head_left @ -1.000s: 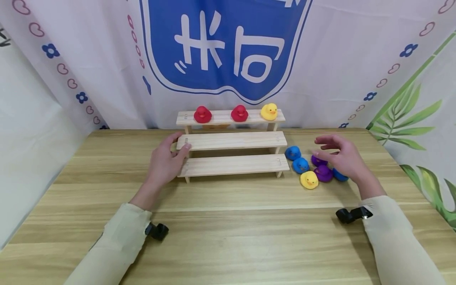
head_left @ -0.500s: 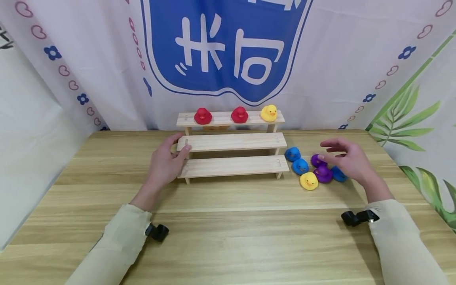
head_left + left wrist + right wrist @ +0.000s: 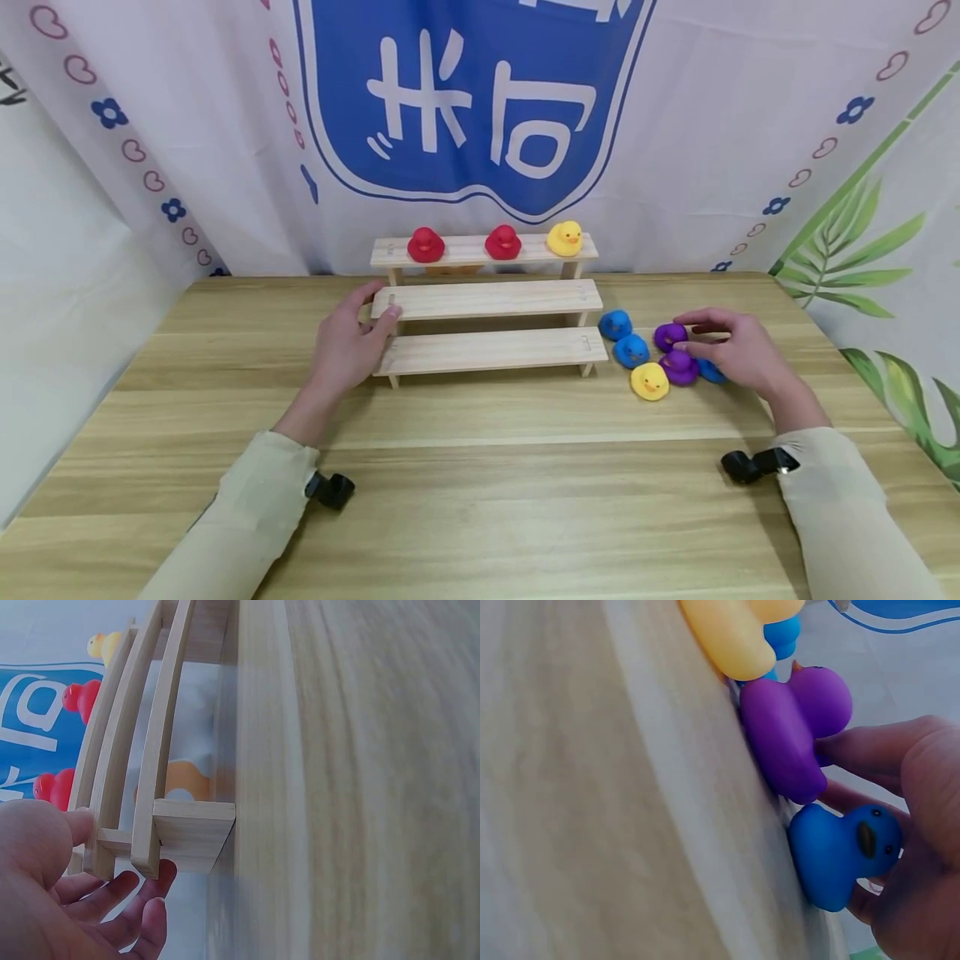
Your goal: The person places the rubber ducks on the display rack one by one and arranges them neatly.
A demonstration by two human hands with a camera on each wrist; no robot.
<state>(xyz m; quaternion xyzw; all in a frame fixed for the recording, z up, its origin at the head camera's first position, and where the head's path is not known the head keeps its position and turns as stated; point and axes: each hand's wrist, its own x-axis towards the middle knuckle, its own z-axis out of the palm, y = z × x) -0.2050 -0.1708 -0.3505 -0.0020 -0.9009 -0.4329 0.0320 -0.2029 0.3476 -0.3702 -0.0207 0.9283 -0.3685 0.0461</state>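
Note:
My left hand (image 3: 348, 337) grips the left end of a three-tier wooden stand (image 3: 487, 300), its thumb lying on the middle board. In the left wrist view, fingers curl beside the ends of the boards. On the right, my right hand (image 3: 738, 348) has thumb and forefinger on either side of the rear purple rubber duck (image 3: 667, 337), which still sits among the others. A nearer purple duck (image 3: 780, 739) partly hides that pinch in the right wrist view. Beneath the palm sits a blue duck (image 3: 840, 855), largely covered by the hand from the head view.
Two more blue ducks (image 3: 632, 351) and a yellow duck (image 3: 649, 381) sit between the stand and the right hand. Along the top board stand two red ducks (image 3: 426, 244) and a yellow duck (image 3: 565, 239). A printed curtain (image 3: 675, 167) hangs behind the table (image 3: 480, 500).
The right hand first shifted slightly right, then lowered, bringing thumb and forefinger around the rear purple duck. My left hand keeps its hold on the stand.

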